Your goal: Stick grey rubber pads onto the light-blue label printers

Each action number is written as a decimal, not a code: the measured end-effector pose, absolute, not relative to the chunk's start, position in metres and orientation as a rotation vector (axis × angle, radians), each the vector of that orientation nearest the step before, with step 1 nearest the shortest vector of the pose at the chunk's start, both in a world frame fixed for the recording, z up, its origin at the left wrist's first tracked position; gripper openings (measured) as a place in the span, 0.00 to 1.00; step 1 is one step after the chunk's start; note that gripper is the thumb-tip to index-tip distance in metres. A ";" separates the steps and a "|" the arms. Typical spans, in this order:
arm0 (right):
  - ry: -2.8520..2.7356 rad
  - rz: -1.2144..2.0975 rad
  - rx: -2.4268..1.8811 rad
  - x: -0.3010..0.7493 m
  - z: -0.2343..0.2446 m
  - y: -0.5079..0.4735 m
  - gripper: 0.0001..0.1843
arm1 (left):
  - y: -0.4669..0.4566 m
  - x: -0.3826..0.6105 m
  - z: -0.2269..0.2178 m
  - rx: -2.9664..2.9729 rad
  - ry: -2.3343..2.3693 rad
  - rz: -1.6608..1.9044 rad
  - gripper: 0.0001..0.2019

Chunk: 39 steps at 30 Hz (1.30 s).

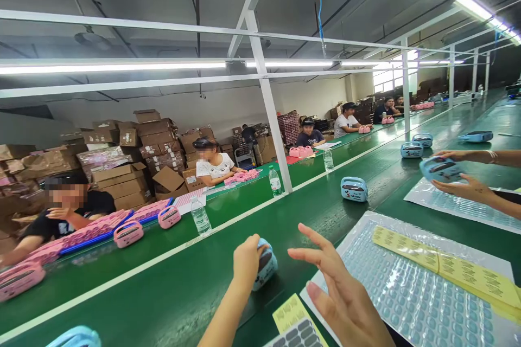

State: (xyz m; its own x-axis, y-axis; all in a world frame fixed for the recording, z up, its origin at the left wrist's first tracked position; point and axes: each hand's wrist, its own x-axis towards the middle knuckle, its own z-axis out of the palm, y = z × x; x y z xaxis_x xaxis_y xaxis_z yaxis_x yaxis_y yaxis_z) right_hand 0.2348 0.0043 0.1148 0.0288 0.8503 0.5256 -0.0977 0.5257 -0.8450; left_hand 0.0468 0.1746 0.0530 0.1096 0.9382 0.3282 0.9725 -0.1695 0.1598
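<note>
My left hand [245, 261] grips the top of a light-blue radio-shaped case with a handle [267, 270], upright on the green work surface. To its right, my right hand [340, 279] is raised with fingers apart and holds nothing. Below it lies a sheet of clear blue-tinted oval stickers [423, 303] with yellow label strips [401, 246] across it. A sheet of dark grey oval stickers [303, 336] and another yellow label sheet [288, 312] sit between my forearms, partly cut off by the bottom edge.
Another blue case [354, 188] stands ahead on the conveyor belt [228, 222]. At right, a co-worker's hands [468, 184] hold a blue case over a sticker sheet. Water bottles [200, 217] and a white post [272, 135] stand along the divider; several people work with pink cases [128, 234] beyond.
</note>
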 end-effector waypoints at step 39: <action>-2.033 0.716 -1.383 0.198 -0.082 -0.103 0.15 | 0.016 0.051 -0.049 -3.117 -1.290 -0.306 0.19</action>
State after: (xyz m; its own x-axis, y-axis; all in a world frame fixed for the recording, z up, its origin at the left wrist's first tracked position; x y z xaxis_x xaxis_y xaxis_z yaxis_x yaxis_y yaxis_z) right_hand 0.1975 -0.1032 -0.0816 -0.3004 0.9405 0.1589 0.6335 0.3213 -0.7039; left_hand 0.0510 0.0160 -0.0489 0.6984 0.7122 0.0713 0.6683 -0.6845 0.2915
